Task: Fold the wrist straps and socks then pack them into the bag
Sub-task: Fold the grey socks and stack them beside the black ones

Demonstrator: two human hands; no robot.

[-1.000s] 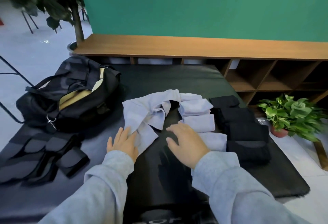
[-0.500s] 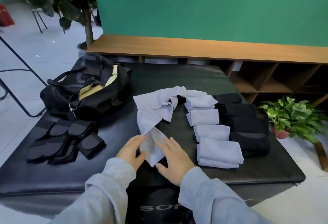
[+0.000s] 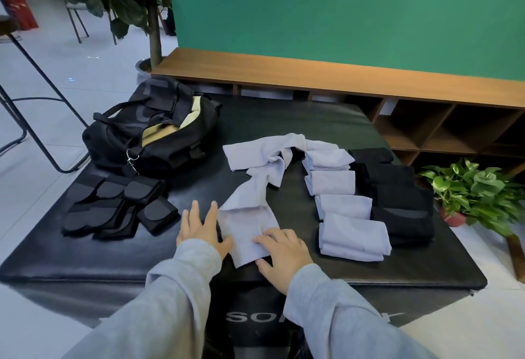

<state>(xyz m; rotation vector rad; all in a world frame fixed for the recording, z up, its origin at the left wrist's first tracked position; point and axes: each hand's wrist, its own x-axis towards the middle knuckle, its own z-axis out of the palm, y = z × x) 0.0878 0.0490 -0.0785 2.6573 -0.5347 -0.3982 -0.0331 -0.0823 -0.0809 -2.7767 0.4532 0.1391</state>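
A light grey sock lies flat near the front edge of the black padded table. My left hand lies with straight fingers at the sock's left edge. My right hand presses flat on its lower right part. Behind it sits a loose heap of unfolded grey socks. To the right is a column of folded grey socks, then folded black socks. Black wrist straps lie at the left. The open black bag stands at the back left.
A potted green plant stands on the floor at the right of the table. A wooden shelf unit runs behind, below a green wall. A tree in a pot and black metal stand legs are at the left.
The camera view has shifted left and down. A grey sock was drawn from the heap toward the front edge, and both hands now lie flat on it, spread wider than before.
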